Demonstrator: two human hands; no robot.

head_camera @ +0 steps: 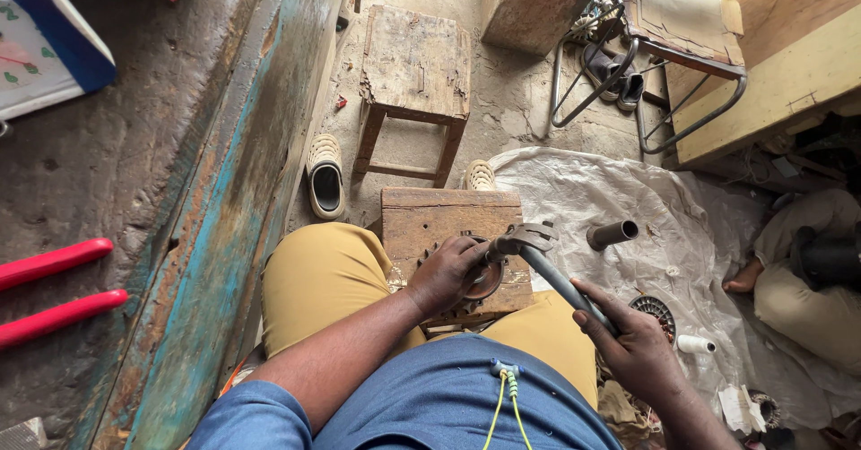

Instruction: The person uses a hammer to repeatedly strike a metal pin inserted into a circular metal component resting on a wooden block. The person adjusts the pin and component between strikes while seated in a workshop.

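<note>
Rust-brown metal disc (484, 280) with toothed edge sits on a wooden block (448, 226), centre of the frame, between my knees. My left hand (448, 273) lies over the disc, fingers curled down on it and pressed together, pinning it to the block. My right hand (632, 342), lower right of centre, is wrapped tight round the grey handle of a hammer (538, 253); the claw head rests just above the disc, near the left hand's fingertips.

Behind the block, upper centre: a worn wooden stool (414, 78) on the concrete floor. A pale slipper (325, 177) lies left of its legs, a second one (479, 176) just beside the block's far corner. White sheet (610, 199) spread on the floor to the right, carrying a short dark pipe (613, 233), a round wound coil (653, 310) and a small white spool (696, 344). Another person's leg and bare foot (744, 280) at right edge. Two red handles (58, 289) at far left. A metal-framed chair (682, 47) stands upper right.
</note>
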